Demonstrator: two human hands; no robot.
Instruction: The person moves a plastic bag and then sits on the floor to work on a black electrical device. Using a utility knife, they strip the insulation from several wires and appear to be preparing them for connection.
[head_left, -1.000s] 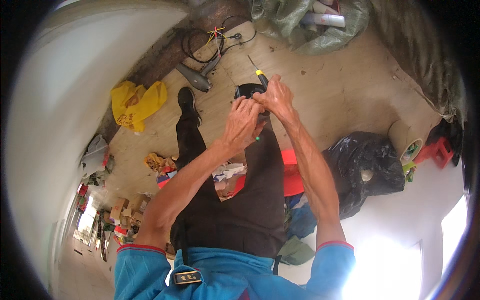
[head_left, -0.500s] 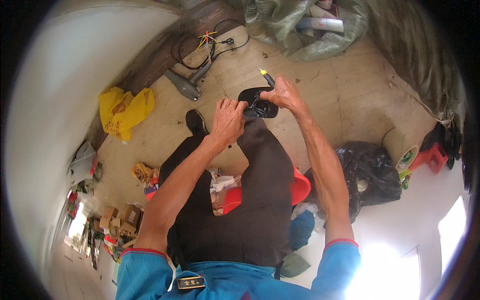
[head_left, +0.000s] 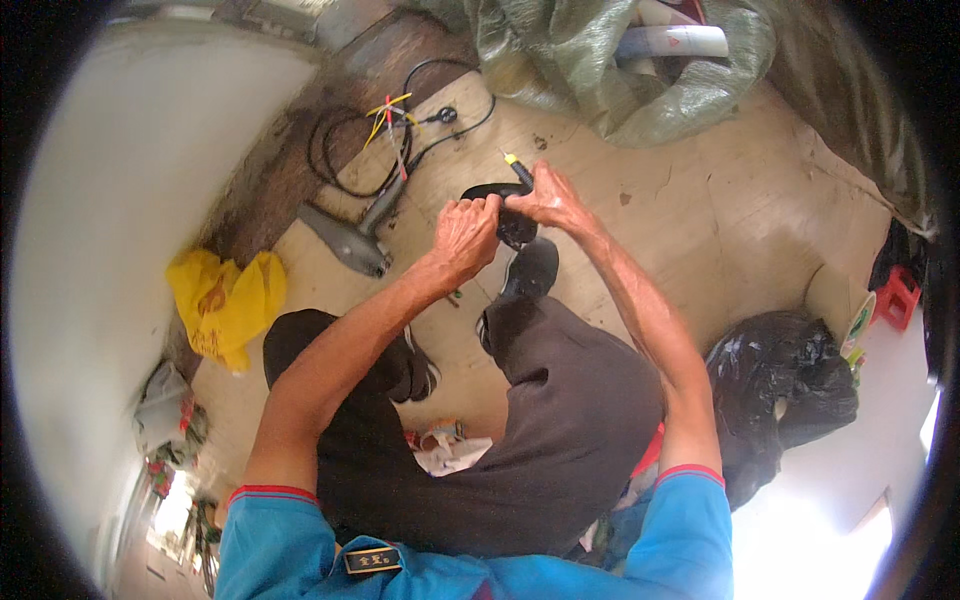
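Both my hands are close together over the floor, working on a black, glossy, rounded item [head_left: 517,232] whose exact kind I cannot make out. My left hand [head_left: 468,236] is closed on its left edge, knuckles up. My right hand [head_left: 550,200] grips the item's right side. In that same hand sits a slim tool [head_left: 520,172] with a black handle, a yellow collar and a thin tip pointing up and left, away from the item. My fingers hide much of the item's middle. Just below it is my shoe [head_left: 533,266].
A grey hair dryer [head_left: 345,243] with a coiled black cord [head_left: 322,150] lies to the left, near a yellow plastic bag [head_left: 227,305]. A green woven sack [head_left: 640,115] holding a white tube [head_left: 672,42] stands at the back. A black plastic bag [head_left: 785,385] rests at right.
The black item has tilted, so less of its broad face shows. My hands have drawn closer together. My legs have spread, and the view has shifted.
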